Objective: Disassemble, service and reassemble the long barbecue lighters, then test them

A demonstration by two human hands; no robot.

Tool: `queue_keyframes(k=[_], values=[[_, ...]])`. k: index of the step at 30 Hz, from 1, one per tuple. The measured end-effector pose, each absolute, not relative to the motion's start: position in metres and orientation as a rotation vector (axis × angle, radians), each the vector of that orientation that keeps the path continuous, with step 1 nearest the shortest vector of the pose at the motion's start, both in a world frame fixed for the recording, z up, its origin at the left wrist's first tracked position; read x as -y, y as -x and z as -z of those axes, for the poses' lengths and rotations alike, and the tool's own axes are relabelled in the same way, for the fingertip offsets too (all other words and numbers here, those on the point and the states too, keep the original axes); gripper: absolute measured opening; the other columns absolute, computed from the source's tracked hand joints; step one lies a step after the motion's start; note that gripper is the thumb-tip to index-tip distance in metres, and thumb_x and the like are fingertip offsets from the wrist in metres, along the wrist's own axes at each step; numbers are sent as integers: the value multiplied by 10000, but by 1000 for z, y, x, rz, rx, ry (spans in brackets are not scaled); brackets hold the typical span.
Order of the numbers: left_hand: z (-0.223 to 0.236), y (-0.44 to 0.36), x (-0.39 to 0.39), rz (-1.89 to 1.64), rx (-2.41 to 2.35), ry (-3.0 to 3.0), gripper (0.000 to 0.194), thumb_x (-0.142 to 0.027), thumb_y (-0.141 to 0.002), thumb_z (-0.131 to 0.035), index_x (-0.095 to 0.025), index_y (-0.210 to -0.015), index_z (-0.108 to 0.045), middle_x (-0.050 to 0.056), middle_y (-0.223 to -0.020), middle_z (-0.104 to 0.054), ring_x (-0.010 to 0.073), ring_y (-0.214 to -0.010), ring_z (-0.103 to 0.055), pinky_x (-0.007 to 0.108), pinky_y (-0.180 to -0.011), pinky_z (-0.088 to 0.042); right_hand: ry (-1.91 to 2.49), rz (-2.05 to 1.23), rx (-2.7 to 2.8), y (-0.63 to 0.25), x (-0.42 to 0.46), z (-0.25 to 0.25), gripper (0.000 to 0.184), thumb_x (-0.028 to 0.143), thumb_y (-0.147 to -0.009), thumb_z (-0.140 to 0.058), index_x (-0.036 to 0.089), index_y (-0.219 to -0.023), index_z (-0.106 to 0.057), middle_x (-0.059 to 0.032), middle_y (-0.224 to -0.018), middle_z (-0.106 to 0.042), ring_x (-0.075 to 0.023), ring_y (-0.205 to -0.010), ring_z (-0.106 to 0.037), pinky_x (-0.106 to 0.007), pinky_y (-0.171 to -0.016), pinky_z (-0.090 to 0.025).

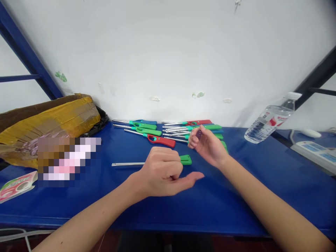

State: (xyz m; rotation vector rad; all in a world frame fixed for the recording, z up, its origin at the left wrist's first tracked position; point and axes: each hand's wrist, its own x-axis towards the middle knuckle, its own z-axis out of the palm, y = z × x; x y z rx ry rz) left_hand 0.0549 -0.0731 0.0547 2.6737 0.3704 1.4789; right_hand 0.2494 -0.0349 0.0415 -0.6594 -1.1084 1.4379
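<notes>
My left hand (164, 171) is closed in a loose fist around the green long-necked gas lighter (186, 160), with the thumb stretched out to the right. The lighter's metal tube sticks out to the left of the fist and its green end to the right; its middle is hidden. My right hand (208, 145) is raised just beyond it, fingers curled and thumb bent in. Between its thumb and fingers shows a small dark purple piece (198, 134), too small to name. Behind that hand lies a pile of lighters (202, 127) with red and green handles, partly covered.
More lighters (161, 140) lie in a group at the back middle of the blue table (210, 210). On the left are a yellow-taped package (78, 115) and a printed label (17, 187). A water bottle (273, 119) and a power strip (315, 154) are on the right.
</notes>
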Motion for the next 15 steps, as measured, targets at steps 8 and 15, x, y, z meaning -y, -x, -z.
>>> queue_keyframes(k=[8,15], values=[[-65,-53,88,-1401,-285,-2631,585,-262,-869,-671,-177,-484,-239,-57,-405,-429,78,-413,-457,246,-448,-338,652,-1447,1095,-249,35,-42,318,501,-806,-682,202,-700,-665,27,-586,-419,-115,-546,-415,-265,-551,-400],[-51,-54,69,-1456,-434,-2686,526,-280,-888,-647,-169,-484,-329,-47,-450,-481,65,-428,-442,224,-470,-350,660,-1408,1139,-247,36,-42,331,508,-835,-650,207,-698,-653,21,-602,-449,-122,-559,-440,-268,-557,-418]])
